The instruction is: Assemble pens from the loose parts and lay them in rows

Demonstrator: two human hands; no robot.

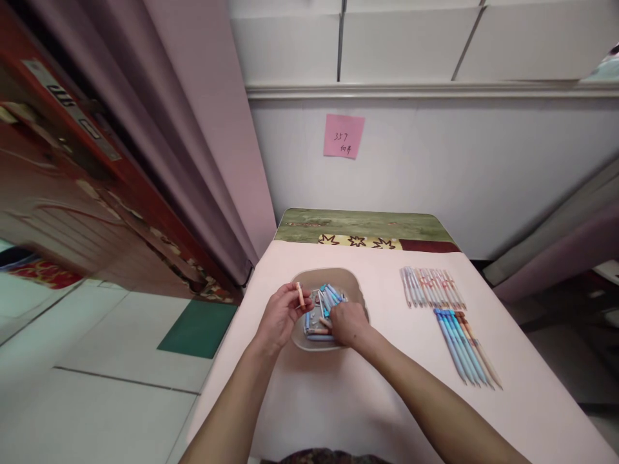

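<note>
A short peach-coloured pen barrel piece [300, 295] is pinched between the thumb and fingers of my left hand [284, 310], over the left rim of a beige plastic basin [329, 276]. Inside the basin lie loose pen parts, among them blue barrels [320, 337], a peach piece [319, 331] and small clear bits [314, 318]. My right hand [349, 322] reaches in over the basin's right side, its fingers curled down among the parts. The back of the hand hides its fingertips and whatever they may hold.
To the right on the pink-covered table [387, 399] lies a row of clear, patterned pens [432, 287]. Nearer me is a row of blue and brown-topped pens [464, 348]. A pink note [343, 136] is stuck to the wall behind; a purple curtain [203, 142] hangs at left.
</note>
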